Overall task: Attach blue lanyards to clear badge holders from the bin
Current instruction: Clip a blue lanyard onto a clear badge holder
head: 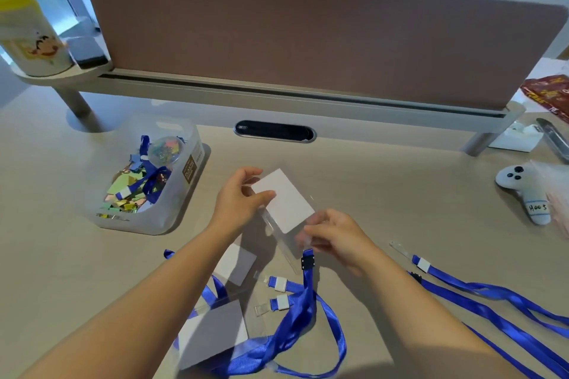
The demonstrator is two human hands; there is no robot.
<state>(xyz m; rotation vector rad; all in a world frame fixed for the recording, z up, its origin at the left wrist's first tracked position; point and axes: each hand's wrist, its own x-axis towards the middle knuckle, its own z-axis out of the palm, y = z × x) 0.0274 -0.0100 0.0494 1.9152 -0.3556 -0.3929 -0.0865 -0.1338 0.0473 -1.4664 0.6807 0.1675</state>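
The worktop (400, 181) lies bare in a broad band between the bin (147, 175) at the left and the toy controller (523, 194) at the right, open up to the cable slot (275, 131) and the low shelf rail (277, 95) under the brown divider panel (308, 34), which closes off the far side. The left near corner of the worktop is also free. Close in, blue lanyards (295, 317) and two flat badge holders (212, 335) crowd the middle, and more lanyards (492, 295) trail across the right near corner. The left hand (240, 197) and right hand (335, 234) hold a card (286, 200) above the middle, blocking a straight path there.
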